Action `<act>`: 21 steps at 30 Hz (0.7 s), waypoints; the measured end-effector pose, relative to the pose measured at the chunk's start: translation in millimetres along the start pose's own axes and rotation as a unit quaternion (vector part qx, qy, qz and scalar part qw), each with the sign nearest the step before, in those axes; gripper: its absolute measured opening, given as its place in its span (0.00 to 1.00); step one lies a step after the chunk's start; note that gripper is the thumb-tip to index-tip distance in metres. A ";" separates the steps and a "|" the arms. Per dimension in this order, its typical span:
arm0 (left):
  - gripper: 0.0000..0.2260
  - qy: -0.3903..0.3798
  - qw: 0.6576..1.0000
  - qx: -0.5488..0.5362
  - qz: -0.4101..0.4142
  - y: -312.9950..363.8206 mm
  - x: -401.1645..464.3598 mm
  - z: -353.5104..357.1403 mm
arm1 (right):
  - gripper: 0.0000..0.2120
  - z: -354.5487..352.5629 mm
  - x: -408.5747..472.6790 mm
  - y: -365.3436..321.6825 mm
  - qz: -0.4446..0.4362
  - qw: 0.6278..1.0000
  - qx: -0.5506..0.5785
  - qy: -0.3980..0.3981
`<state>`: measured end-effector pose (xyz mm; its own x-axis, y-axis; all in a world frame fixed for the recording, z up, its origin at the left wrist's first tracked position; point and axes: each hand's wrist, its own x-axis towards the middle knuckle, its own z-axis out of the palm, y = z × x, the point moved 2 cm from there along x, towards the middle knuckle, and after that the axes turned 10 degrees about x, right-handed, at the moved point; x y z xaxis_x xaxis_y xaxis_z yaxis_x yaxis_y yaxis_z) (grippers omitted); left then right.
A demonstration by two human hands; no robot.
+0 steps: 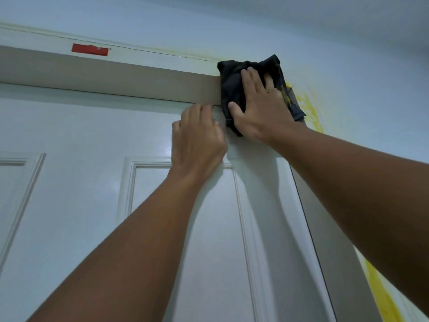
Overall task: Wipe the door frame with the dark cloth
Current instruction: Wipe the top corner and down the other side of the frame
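While the right hand (257, 108) lies flat with its fingers spread over the dark cloth (234, 84), it presses that cloth against the upper right corner of the door frame (139, 77), thumb at the cloth's lower edge; nothing is pinched, the palm simply pins the fabric to the wood. The left hand (197, 135) rests just beside it, to the left and a little lower, fingers bent against the top of the white door (92, 205) and holding nothing. From the cloth, the frame runs two ways: its top rail stretches long and level to the left, toward a red sticker (90, 49), and its side post drops down below the right forearm. The right hand is the nearer to both, so I judge a sweep left along the rail or down the post would fall to it. Yellow stains (308, 108) mark the wall just right of the corner.
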<state>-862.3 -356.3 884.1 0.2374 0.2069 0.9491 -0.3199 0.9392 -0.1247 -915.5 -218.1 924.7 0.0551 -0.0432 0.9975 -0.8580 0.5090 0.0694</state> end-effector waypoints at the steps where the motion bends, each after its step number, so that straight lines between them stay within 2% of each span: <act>1: 0.19 -0.020 0.998 0.047 0.028 0.9 -10.5 3.0 | 0.36 -0.8 1.9 -0.7 0.006 1.000 -0.007 0.000; 4: 0.28 -0.103 0.988 0.100 0.054 10.6 -32.5 7.6 | 0.36 -1.6 6.7 0.3 0.032 0.999 -0.013 0.001; 6: 0.31 -0.132 0.982 0.125 0.060 15.6 -49.7 11.1 | 0.36 -1.9 5.1 6.6 0.055 0.998 -0.010 0.001; 10: 0.34 -0.141 0.979 0.133 0.060 26.8 -71.4 11.6 | 0.37 -0.6 2.9 11.2 0.080 0.997 0.000 0.010; 15: 0.33 -0.133 0.979 0.131 0.080 30.0 -69.9 11.5 | 0.37 15.7 5.3 -33.5 -0.025 1.000 -0.004 0.012; 21: 0.33 -0.138 0.977 0.138 0.088 26.3 -69.6 11.0 | 0.33 8.6 20.3 -33.2 -0.024 0.998 -0.052 0.010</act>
<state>-897.3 -349.0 817.9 -0.0868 0.2412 0.9666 -0.5781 0.7780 -0.2461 -890.2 -243.3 942.7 0.1066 -0.0531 0.9929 -0.7960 0.5938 0.1172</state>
